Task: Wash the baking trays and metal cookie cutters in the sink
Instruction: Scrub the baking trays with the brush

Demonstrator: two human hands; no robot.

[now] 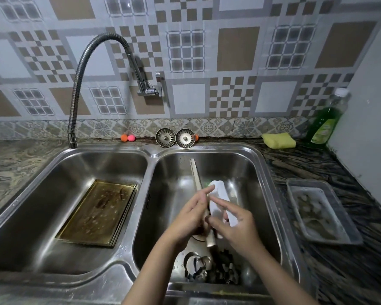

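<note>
Tray in hand (198, 183): held on edge over right basin (260, 172), thin rim toward camera; probably upright so both faces could be scrubbed and run-off fell into basin.
Left hand (190, 219): steadied tray from left; fingers (207, 190) long and nearly straight along the metal, thumb side hidden, so true grip could not be told.
Right hand (237, 223): curled round soapy white scrubbing pad (218, 194), pad pressed against tray's right face; fingers (220, 202) bent over pad.
Cookie cutters (213, 269): heaped at near end of right basin, below the wrists; apparently parked there awaiting their turn.
Second tray (97, 213): flat on floor of left basin (42, 194), brown residue and droplets on it; judged unwashed or soaking.
Faucet (84, 69): flexible neck ending over left basin's back corner; no stream visible.
Grey tray (323, 211): on counter right of sink, whitish residue inside.
Supplies: yellow sponge (278, 140) and green dish-soap bottle (326, 122) at back right corner, well apart from hands.
Sink strainers (175, 138): both propped against the backsplash behind the divider, so drains open.
</note>
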